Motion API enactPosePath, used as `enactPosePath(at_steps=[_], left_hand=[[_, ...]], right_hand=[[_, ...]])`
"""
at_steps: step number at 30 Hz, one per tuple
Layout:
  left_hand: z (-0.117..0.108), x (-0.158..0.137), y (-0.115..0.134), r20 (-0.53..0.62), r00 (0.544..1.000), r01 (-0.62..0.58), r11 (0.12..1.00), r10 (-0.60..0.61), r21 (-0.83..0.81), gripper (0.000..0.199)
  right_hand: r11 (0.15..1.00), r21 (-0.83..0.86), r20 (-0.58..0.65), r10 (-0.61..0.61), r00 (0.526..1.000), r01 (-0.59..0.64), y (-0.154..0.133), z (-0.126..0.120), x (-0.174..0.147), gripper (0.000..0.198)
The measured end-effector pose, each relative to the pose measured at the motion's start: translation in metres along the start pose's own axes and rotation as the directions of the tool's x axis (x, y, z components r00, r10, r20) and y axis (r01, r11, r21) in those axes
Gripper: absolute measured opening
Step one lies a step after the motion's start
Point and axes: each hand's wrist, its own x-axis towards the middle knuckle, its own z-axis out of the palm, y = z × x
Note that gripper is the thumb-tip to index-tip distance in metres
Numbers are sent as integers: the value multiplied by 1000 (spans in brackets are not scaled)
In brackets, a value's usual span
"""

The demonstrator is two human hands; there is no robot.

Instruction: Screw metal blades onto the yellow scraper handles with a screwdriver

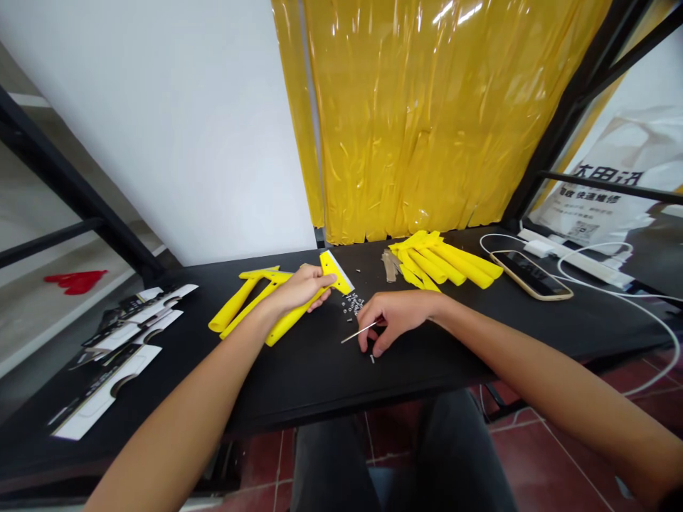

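Observation:
My left hand (312, 288) is closed around a yellow scraper (334, 274), whose head with a pale blade edge points up and right. In my right hand (392, 318) is a thin metal rod (356, 333), tucked among the curled fingers and pointing left; its other end is hidden. Just below my right thumb and fingertip lies a small screw (372, 359) on the black table. A loose pile of small screws and nuts (353, 304) lies between the two hands. Left of my left hand are two more yellow scrapers (235, 306).
Several yellow handles (448, 262) are heaped at the back right, beside small brownish strips (390, 267). A phone (533, 274), white cables and a power strip (576, 256) lie further right. Printed card sleeves (109, 391) are stacked on the left. A yellow plastic curtain (427, 128) hangs behind.

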Motion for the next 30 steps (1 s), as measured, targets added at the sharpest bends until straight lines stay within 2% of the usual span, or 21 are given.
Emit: enactPosePath(at_steps=[4, 9, 13, 16, 19, 22, 25, 27, 30], left_hand=[[-2, 1, -2, 30, 999, -29, 999, 29, 19, 39], [-2, 0, -2, 3, 1000, -5, 1000, 5, 5, 35], [-2, 0, -2, 37, 999, -21, 999, 20, 27, 40], [-2, -1, -1, 40, 999, -32, 999, 31, 27, 39], [-2, -3, 3, 43, 998, -37, 998, 35, 44, 39], [-2, -4, 5, 64, 997, -56, 997, 52, 52, 42], [-5, -3, 4, 41, 998, -55, 998, 54, 35, 38], [-8, -2, 1, 9, 999, -53, 998, 53, 19, 34], [-10, 1, -2, -21, 999, -33, 999, 33, 8, 35]], right_hand=[[1000, -18, 2, -9, 1000, 9, -6, 1, 1, 23], [999, -37, 36, 4, 999, -2, -12, 2, 2, 29], [999, -40, 40, -7, 999, 9, -11, 3, 3, 22], [996, -74, -35, 47, 998, -50, -6, 2, 1, 21], [981, -146, -195, 97, 976, -127, 1, 0, -1, 18], [961, -193, -317, 128, 940, -196, 5, -1, -1, 15], [960, -145, -442, 156, 883, -242, 8, -3, -1, 28], [958, -75, -568, 187, 802, -277, 11, -6, -3, 34], [921, -18, -718, 258, 646, -388, 23, -13, -6, 37]])
